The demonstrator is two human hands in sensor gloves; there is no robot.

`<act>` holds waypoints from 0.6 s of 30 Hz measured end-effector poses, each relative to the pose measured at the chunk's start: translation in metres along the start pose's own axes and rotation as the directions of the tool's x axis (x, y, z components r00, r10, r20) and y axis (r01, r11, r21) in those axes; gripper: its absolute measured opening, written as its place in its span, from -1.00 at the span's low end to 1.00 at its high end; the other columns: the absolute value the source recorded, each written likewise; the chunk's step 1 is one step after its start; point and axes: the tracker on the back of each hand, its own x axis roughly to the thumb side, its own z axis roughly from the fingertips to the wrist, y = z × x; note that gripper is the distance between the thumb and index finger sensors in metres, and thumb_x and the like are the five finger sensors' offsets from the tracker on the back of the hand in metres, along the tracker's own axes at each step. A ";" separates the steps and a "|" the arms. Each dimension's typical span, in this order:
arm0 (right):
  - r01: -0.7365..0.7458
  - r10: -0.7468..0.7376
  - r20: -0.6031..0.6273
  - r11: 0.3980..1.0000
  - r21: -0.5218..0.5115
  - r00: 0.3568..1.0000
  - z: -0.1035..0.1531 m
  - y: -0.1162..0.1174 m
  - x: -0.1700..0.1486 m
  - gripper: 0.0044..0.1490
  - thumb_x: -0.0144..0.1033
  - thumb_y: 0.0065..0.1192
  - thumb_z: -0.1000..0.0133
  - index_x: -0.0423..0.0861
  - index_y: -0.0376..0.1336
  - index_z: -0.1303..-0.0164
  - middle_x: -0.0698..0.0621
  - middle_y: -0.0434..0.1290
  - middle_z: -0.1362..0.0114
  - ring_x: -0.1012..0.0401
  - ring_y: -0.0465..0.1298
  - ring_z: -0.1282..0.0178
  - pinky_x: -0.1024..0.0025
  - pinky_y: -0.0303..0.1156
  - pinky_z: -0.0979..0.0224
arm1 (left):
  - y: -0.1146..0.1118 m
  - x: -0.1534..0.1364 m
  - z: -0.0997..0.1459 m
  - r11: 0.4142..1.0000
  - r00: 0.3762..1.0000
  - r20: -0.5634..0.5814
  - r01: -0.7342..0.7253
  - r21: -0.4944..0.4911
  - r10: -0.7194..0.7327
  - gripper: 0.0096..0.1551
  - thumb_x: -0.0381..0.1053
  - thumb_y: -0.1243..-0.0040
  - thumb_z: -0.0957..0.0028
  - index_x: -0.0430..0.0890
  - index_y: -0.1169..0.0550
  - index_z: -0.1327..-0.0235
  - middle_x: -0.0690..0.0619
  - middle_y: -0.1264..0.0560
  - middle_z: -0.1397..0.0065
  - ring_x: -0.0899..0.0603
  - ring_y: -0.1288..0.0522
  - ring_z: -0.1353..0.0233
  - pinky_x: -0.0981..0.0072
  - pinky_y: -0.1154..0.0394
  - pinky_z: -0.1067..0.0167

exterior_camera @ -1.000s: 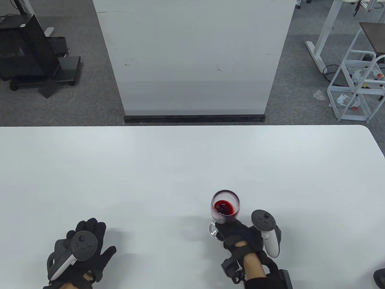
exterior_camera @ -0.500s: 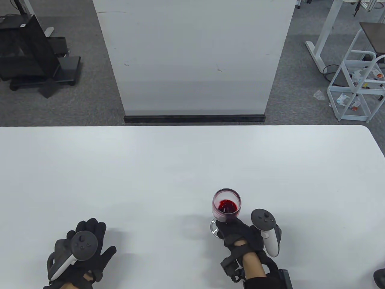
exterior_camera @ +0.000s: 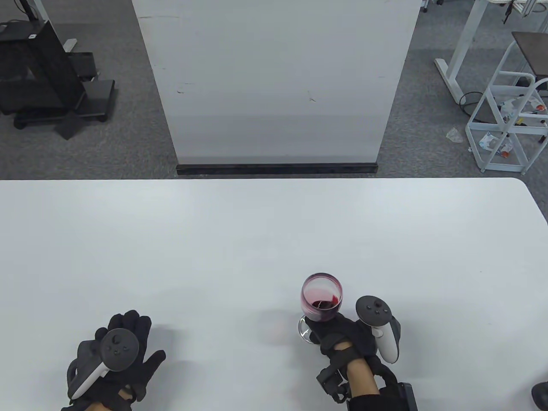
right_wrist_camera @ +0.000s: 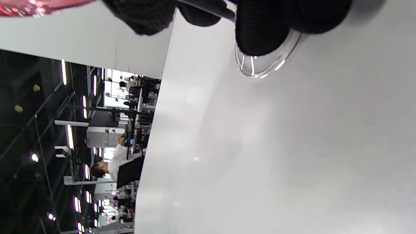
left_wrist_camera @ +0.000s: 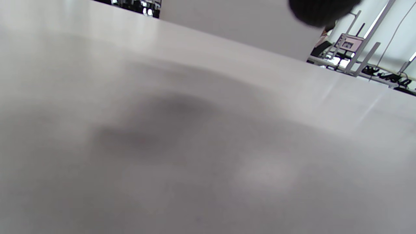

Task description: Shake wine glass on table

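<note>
Holding the wine glass [exterior_camera: 322,296] low at its stem, the right hand [exterior_camera: 342,336] keeps the foot on the white table [exterior_camera: 274,231] near the front edge. Red wine [exterior_camera: 324,305] sits in the bowl. Left hand [exterior_camera: 115,359] rests flat on the table, fingers spread, well apart.

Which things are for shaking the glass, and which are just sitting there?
For the job:
wine glass with red wine
right hand, holding the glass low down
table

Just there:
left hand, resting on the table
white board
white rack
</note>
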 end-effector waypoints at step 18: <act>-0.080 0.081 0.001 0.996 -0.040 0.997 0.000 0.003 0.004 -0.26 -0.07 0.19 -0.17 -0.05 0.04 -0.50 -0.09 0.01 -0.67 0.08 0.41 -0.25 0.16 0.44 -0.15 | -0.001 0.000 -0.001 1.000 1.000 -0.007 0.006 -0.004 -0.006 -0.04 0.39 0.10 0.01 0.17 0.22 -0.46 0.11 0.38 -0.64 -0.17 0.48 -0.61 -0.06 0.54 -0.45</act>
